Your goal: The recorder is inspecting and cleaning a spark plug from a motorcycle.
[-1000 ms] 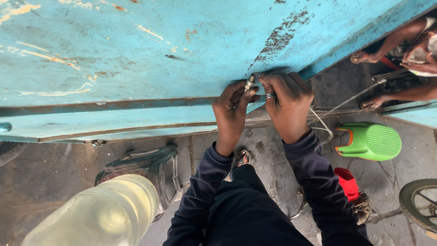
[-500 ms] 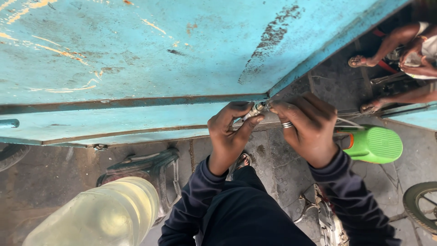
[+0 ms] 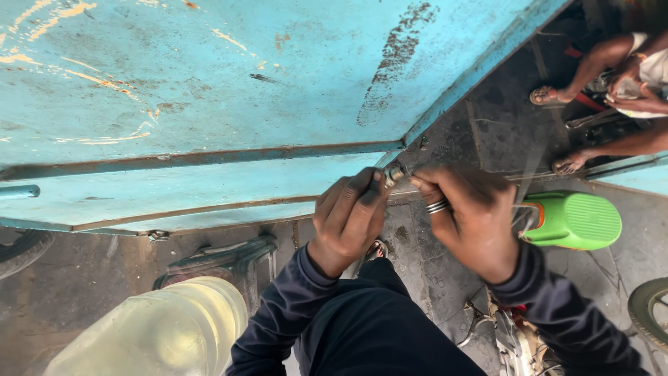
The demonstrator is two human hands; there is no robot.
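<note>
Since a second ago, both hands, left (image 3: pixel 348 216) and right (image 3: pixel 467 212), are shifted right and lower along the panel (image 3: pixel 209 90) edge, pinching a small fitting (image 3: pixel 394 173) between fingertips.

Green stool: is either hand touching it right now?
No, both the left hand and right hand pinch a small metal fitting; the green stool sits apart.

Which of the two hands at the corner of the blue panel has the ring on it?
The right hand: a silver ring bands one of its fingers. The left hand, beside it at the small metal fitting, shows no ring.
</note>
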